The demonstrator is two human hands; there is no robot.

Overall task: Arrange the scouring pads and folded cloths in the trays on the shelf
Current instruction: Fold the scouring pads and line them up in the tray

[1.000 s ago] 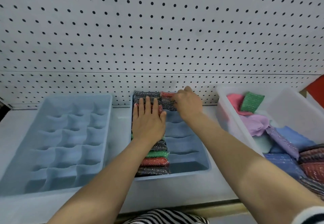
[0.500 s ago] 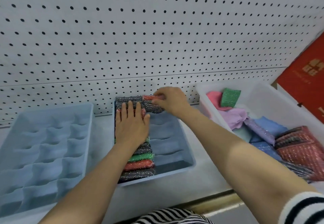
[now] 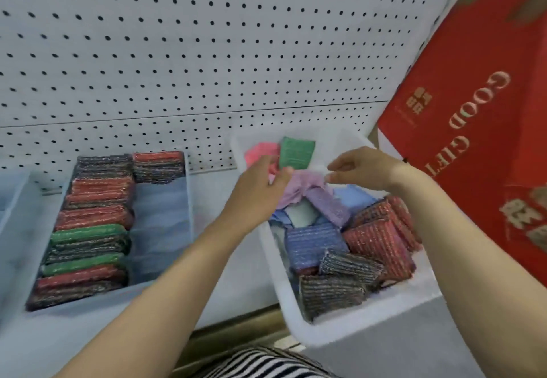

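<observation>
A light blue divided tray (image 3: pixel 189 200) stands on the shelf, its left column packed with red, green and dark glittery scouring pads (image 3: pixel 88 229) and two more pads (image 3: pixel 158 166) at the back of the neighbouring column. To the right, a white bin (image 3: pixel 275 265) holds loose pads and cloths. Both hands hover over its far half. My left hand (image 3: pixel 260 191) has its fingers on a bunched lilac cloth (image 3: pixel 299 185). My right hand (image 3: pixel 364 167) touches the cloth's right edge with thumb and forefinger; blur hides whether it grips.
The bin also holds a green pad (image 3: pixel 297 153), a pink cloth (image 3: pixel 260 151), red pads (image 3: pixel 381 229), a blue pad (image 3: pixel 313 244) and grey pads (image 3: pixel 331 292). A second blue tray (image 3: pixel 11 194) shows at the far left. A red gift bag (image 3: pixel 473 111) leans at the right, and a pegboard wall (image 3: pixel 207 52) stands behind.
Both hands have left the blue tray and moved right to the white bin. The view has swung right, and the pads they pressed stay in the tray.
</observation>
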